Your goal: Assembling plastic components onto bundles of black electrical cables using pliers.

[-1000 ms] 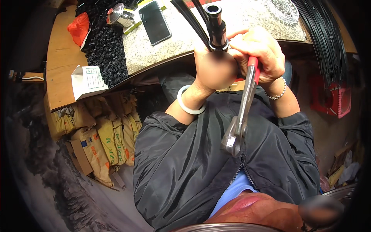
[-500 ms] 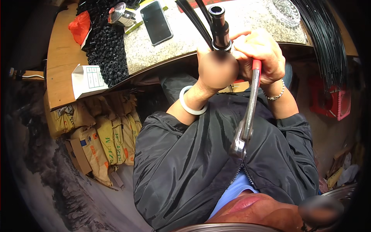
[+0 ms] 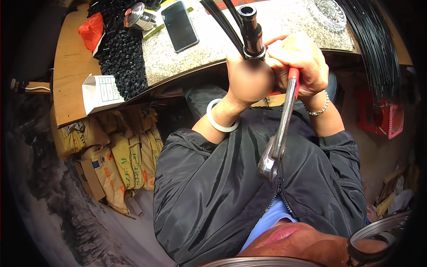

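Observation:
My left hand point(image 3: 249, 84) is closed at the base of a glossy black stepped tube point(image 3: 253, 35), whose open round end points up; a blurred patch covers part of that hand. Thin black rods point(image 3: 222, 24) stick out beyond it, up and to the left. My right hand point(image 3: 300, 60) presses close beside the tube, its fingers curled round the red-sleeved handle of pliers point(image 3: 284, 118). The metal head of the pliers hangs toward my chest, in front of the jacket zip. What lies between the two hands is hidden.
On the table point(image 3: 164, 62) are a phone point(image 3: 180, 26), a metal-lidded jar point(image 3: 140, 17), a glass dish point(image 3: 328, 14), a heap of small black parts point(image 3: 122, 62), a white box point(image 3: 101, 93) and a red bag point(image 3: 91, 31). Long black strands point(image 3: 373, 49) hang over the right edge. Sacks point(image 3: 122, 155) stand below.
The head of the pliers has swung a little to the left and slightly up. Both hands and the tube have barely moved.

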Demonstrator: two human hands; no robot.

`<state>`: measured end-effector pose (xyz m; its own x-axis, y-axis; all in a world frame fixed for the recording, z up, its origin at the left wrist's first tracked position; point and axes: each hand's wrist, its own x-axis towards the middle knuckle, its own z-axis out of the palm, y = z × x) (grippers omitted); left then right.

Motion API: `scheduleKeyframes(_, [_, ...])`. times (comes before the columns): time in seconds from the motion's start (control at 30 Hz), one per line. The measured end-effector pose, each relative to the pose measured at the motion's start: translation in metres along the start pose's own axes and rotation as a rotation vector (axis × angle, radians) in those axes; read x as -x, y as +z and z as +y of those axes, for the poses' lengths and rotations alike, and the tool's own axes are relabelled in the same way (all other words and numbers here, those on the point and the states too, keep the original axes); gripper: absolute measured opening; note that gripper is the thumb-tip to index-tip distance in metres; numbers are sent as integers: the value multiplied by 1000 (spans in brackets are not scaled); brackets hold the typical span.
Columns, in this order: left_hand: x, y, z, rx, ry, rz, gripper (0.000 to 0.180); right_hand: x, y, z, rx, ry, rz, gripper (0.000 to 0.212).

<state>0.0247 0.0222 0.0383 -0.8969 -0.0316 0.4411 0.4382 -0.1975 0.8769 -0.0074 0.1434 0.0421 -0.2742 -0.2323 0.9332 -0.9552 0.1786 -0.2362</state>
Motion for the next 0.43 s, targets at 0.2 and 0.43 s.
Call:
scheduleKeyframes(0.2, [0, -5, -4, -34, 10, -39, 26, -1, 4, 0, 1, -6, 39, 15])
scheduleKeyframes(0.43, [1, -4, -10, 18, 50, -20, 20, 0, 3, 1, -64, 26, 22, 18])
